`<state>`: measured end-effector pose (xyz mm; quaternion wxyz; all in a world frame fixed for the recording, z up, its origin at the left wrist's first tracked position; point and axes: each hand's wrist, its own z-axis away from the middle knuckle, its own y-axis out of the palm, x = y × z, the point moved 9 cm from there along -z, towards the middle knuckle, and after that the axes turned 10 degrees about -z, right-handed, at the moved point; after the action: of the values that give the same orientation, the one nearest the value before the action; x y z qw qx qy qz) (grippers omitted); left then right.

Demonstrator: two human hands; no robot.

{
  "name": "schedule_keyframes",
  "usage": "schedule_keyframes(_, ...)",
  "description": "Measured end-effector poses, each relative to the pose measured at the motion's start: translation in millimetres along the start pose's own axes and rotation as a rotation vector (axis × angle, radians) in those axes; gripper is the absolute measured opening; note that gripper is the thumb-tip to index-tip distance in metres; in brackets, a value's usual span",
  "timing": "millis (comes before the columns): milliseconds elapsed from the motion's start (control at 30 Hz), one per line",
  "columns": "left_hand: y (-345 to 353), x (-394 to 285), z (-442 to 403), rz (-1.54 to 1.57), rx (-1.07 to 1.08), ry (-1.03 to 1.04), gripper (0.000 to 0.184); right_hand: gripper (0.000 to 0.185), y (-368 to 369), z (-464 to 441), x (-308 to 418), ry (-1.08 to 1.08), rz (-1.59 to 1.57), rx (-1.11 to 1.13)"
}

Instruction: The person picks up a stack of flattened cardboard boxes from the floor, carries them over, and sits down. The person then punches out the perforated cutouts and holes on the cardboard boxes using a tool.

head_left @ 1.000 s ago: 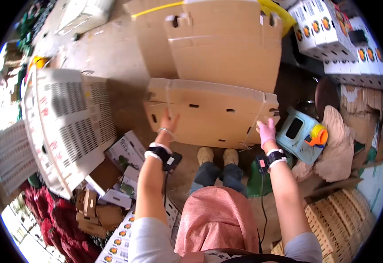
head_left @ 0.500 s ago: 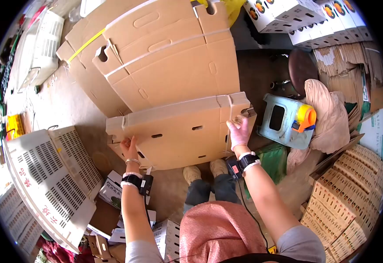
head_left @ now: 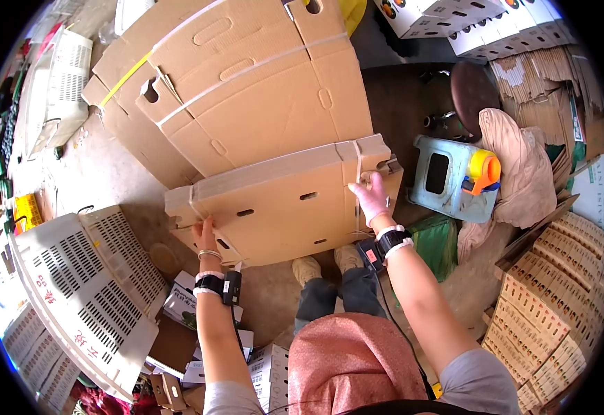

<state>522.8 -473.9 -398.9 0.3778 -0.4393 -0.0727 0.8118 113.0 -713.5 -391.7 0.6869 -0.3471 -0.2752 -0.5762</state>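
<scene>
A strapped bundle of flat cardboard boxes [head_left: 281, 214] stands tilted in front of my feet, its printed-free brown face toward me. My left hand [head_left: 206, 235] is closed at its left side, beside a white strap [head_left: 193, 197]. At the right end my right hand [head_left: 372, 198] grips near the other strap, thumb pointing left; part of its fingers is hidden. Behind this bundle leans a taller stack of flat cardboard [head_left: 267, 111], also held by straps. I wear black bands on both wrists.
At left stands a white slotted plastic crate [head_left: 87, 290]. To the right are a pale blue plastic stool [head_left: 458, 200] with an orange-yellow tape dispenser [head_left: 483, 171] on it, a beige cloth [head_left: 520, 169], and stacked printed cartons [head_left: 558, 297]. White fruit boxes [head_left: 440, 17] sit at the back.
The camera view has shifted slightly. Both hands remain on the strapped bundle, whose top right end appears a little higher and further left in view.
</scene>
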Motion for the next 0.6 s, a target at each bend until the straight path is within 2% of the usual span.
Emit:
schedule_keyframes(133, 0, 1, 3, -0.071, 0.018, 0.098, 0.024, 0.049, -1, 5, 9, -0.040, 0.111, -0.021)
schedule_keyframes(200, -5, 5, 12, -0.097, 0.020, 0.205, 0.023, 0.042, -1, 10, 9, -0.011, 0.013, 0.010)
schedule_keyframes(267, -19, 20, 34, 0.106, -0.010, 0.088, 0.021, 0.034, -6, 18, 10, 0.018, -0.078, 0.045)
schedule_keyframes(333, -42, 35, 59, 0.310, -0.036, 0.028, 0.022, 0.025, -13, 42, 15, 0.018, -0.007, 0.102)
schedule_keyframes(400, -65, 38, 92, 0.212, 0.027, 0.091, 0.025, 0.028, -26, 69, 13, -0.053, -0.069, 0.116)
schedule_keyframes(467, -71, 43, 123, 0.368, 0.083, -0.002, 0.031, 0.035, -48, 104, 22, -0.115, 0.047, 0.168)
schedule_keyframes(533, -85, 41, 156, 0.568, 0.033, -0.044, 0.034, 0.031, -67, 149, 27, -0.021, 0.041, 0.221)
schedule_keyframes(600, -112, 82, 183, 0.547, -0.080, -0.216, 0.036, 0.034, -104, 185, -22, 0.196, -0.116, 0.167)
